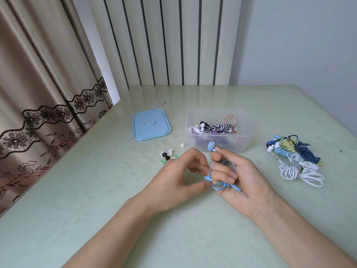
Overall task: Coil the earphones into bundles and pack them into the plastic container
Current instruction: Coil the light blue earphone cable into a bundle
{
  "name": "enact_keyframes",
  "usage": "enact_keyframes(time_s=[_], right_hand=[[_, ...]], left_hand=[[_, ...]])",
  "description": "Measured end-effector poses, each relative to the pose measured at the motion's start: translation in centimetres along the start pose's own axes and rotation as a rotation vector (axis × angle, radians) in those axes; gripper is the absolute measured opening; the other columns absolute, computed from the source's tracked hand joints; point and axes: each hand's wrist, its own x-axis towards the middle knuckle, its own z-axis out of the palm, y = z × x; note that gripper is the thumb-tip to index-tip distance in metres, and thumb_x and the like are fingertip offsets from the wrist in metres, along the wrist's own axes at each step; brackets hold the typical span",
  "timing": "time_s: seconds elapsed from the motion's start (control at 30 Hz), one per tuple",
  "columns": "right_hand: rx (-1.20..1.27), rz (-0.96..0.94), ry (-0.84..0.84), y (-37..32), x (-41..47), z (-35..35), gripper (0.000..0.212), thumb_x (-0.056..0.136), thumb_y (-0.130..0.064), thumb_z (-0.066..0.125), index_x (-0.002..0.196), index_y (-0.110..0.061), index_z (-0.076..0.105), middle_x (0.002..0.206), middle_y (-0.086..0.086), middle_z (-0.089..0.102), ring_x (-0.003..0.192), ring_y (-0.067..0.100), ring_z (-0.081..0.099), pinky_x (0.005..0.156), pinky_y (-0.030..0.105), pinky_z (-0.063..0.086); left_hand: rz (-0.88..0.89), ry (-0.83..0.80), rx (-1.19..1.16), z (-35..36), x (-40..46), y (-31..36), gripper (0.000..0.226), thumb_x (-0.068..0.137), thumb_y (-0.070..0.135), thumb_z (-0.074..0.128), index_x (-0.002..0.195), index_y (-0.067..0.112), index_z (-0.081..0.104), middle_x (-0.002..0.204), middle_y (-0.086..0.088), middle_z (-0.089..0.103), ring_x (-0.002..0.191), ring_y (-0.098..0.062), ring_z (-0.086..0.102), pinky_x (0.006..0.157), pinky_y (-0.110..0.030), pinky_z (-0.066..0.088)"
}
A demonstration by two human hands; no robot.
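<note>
Blue earphones (222, 180) wound round right hand (237, 176), left hand (179, 176) pinching.

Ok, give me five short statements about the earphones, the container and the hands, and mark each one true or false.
1. The light blue earphone cable is wound round fingers of the right hand. True.
2. The blue lid is closed on the plastic container. False: it lies on the table, left of the container.
3. The container already holds earphones. True.
4. The left hand rests flat on the table. False: its fingers pinch the blue cable.
5. The pile of earphones lies left of the container. False: it lies to the right.
</note>
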Motion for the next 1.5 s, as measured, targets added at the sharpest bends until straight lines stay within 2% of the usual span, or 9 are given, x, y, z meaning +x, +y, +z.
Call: enact_keyframes(time_s=[0.23,0.37,0.5,0.6,0.77,1.0,1.13,1.33,1.5], right_hand=[[-0.475,-0.267,0.107,-0.3,0.3,-0.4,0.027,0.099,-0.012,0.049,0.117,-0.026,0.065,0.093,0.008,0.072,0.041,0.010,0.023,0.040,0.021,0.027],[-0.784,-0.383,0.127,0.6,0.3,-0.3,0.023,0.094,-0.009,0.060,0.108,-0.024,0.070,0.098,0.009,0.065,0.046,0.015,0.030,0.045,0.026,0.030],[-1.065,-0.428,0.116,1.1,-0.1,-0.1,0.015,0.086,-0.013,0.072,0.094,-0.025,0.075,0.083,-0.008,0.064,0.046,0.002,0.041,0.048,0.015,0.035],[-1.076,-0.414,0.116,1.2,-0.4,0.2,0.006,0.089,-0.016,0.070,0.088,-0.022,0.072,0.067,-0.010,0.066,0.042,0.003,0.035,0.043,0.017,0.032],[-1.095,-0.399,0.147,1.2,-0.1,0.2,0.005,0.092,-0.016,0.066,0.087,-0.015,0.065,0.077,-0.005,0.069,0.040,0.001,0.040,0.048,0.023,0.037],[-1.190,-0.384,0.137,1.1,0.2,-0.5,0.014,0.085,-0.018,0.073,0.094,-0.028,0.070,0.086,-0.011,0.070,0.067,0.006,0.055,0.055,0.021,0.042],[-1.407,-0.401,0.065,1.4,0.1,-0.6,0.025,0.081,-0.009,0.071,0.091,-0.031,0.072,0.088,-0.013,0.071,0.083,0.009,0.062,0.067,0.021,0.047],[-1.628,-0.386,-0.142,0.8,-0.6,-0.8,0.026,0.079,-0.007,0.071,0.088,-0.031,0.073,0.088,-0.021,0.065,0.070,0.002,0.052,0.063,0.010,0.037],[-1.714,-0.438,-0.222,0.8,-0.3,-0.9,0.021,0.077,-0.010,0.072,0.088,-0.028,0.074,0.088,-0.016,0.067,0.080,0.004,0.060,0.067,0.011,0.039]], left_hand=[[-0.093,0.102,-0.286,-0.8,0.2,-0.2,0.005,0.100,0.003,0.060,0.098,0.006,0.056,0.089,-0.005,0.070,0.080,-0.022,0.068,0.081,-0.034,0.055],[-0.175,0.179,-0.336,-1.1,0.5,-0.2,0.012,0.106,0.010,0.052,0.095,0.006,0.055,0.079,-0.003,0.070,0.069,-0.017,0.061,0.071,-0.022,0.049],[-0.213,0.214,-0.296,-1.0,0.5,-0.2,0.014,0.106,0.014,0.051,0.096,0.005,0.054,0.068,0.004,0.068,0.062,-0.015,0.058,0.066,-0.021,0.048],[-0.222,0.197,-0.254,-1.1,0.5,0.0,0.013,0.106,0.016,0.052,0.096,0.008,0.053,0.069,0.000,0.070,0.061,-0.018,0.059,0.066,-0.027,0.051],[-0.198,0.142,-0.020,-2.2,0.1,-0.2,0.013,0.108,0.021,0.046,0.096,0.021,0.052,0.076,0.003,0.074,0.067,-0.017,0.065,0.074,-0.039,0.055],[-0.203,0.152,0.270,-6.2,-1.7,-2.1,0.018,0.086,0.020,0.045,0.092,0.028,0.060,0.076,0.012,0.065,0.072,-0.012,0.056,0.067,-0.023,0.044],[-0.223,0.001,0.436,-6.4,-2.1,-2.8,0.021,0.072,0.028,0.060,0.092,0.034,0.066,0.084,0.014,0.059,0.078,-0.013,0.052,0.071,-0.031,0.048],[-0.150,0.001,0.458,-5.2,-1.6,-3.5,0.015,0.089,0.026,0.070,0.099,0.037,0.068,0.088,0.016,0.056,0.074,-0.009,0.052,0.068,-0.026,0.047],[-0.114,0.034,0.435,-4.6,-1.3,-3.8,0.014,0.093,0.017,0.068,0.094,0.031,0.066,0.091,0.017,0.057,0.072,-0.005,0.052,0.065,-0.019,0.041]])
